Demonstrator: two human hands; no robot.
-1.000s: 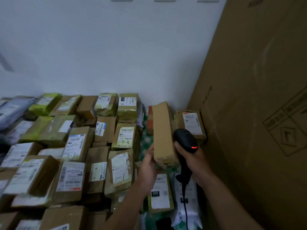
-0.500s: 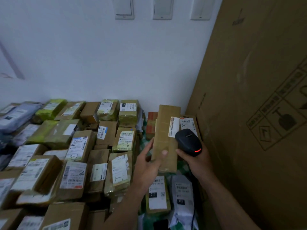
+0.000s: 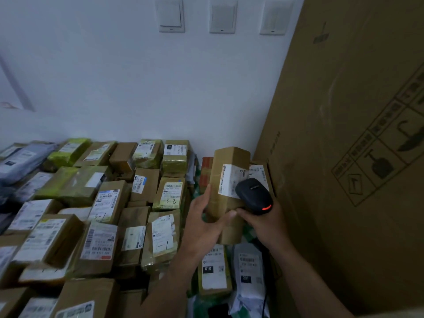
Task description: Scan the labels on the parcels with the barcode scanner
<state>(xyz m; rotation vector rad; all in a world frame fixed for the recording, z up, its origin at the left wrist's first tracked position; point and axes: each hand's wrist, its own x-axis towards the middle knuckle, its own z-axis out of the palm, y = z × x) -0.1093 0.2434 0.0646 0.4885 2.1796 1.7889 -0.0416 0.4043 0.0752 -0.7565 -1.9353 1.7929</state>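
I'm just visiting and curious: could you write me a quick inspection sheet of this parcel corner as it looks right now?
Surface: hidden under parcels; a green checked cloth shows in a gap.
Job's things: tall brown parcel held upright, white label facing the black scanner, whose red light is on.
Clutter: dozens of labelled boxes and grey mailer bags.
Hands: left hand grips the parcel; right hand grips the scanner.
Cables: scanner cord hangs down.
Surroundings: white wall, three switches, huge carton at right.

The barcode scanner (image 3: 254, 195) covers the held parcel's label (image 3: 229, 181) at its four o'clock corner. Label print is blurred, unreadable. The scanner's handle is hidden inside the right hand (image 3: 266, 222).
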